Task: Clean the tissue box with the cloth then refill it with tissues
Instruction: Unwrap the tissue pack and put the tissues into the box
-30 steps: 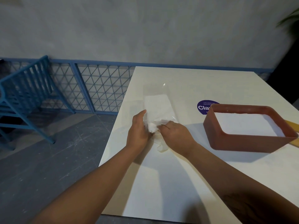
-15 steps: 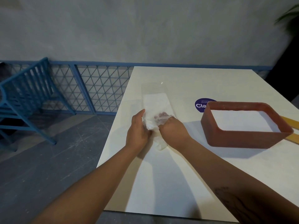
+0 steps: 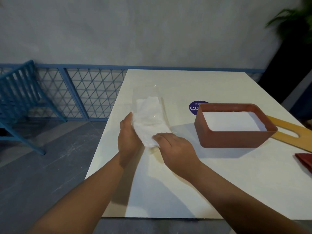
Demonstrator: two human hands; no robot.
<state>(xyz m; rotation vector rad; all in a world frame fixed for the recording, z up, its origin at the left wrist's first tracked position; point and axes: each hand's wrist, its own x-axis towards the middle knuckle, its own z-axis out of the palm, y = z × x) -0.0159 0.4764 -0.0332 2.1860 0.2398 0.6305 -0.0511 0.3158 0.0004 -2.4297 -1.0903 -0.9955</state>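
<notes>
Fingers (image 3: pixel 160 137) of right hand (image 3: pixel 175 149), head view: curled, pinching the near end of the tissues (image 3: pixel 148 122). Left hand (image 3: pixel 129 137): grips the clear wrapper (image 3: pixel 163 107), thumb on top. Advice: brace the film and draw the stack out straight. Tissues: white, soft, crinkled. Tissue box (image 3: pixel 233 136): rust-red, rigid, round-cornered, open-topped, well to the right on the glossy table (image 3: pixel 185 191).

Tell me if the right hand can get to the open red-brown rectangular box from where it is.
Probably yes. Only bare white table lies between the right hand and the open-topped red-brown rectangular tissue box. The hand is busy, though, pinching the clear-wrapped stack of white tissues.
</notes>
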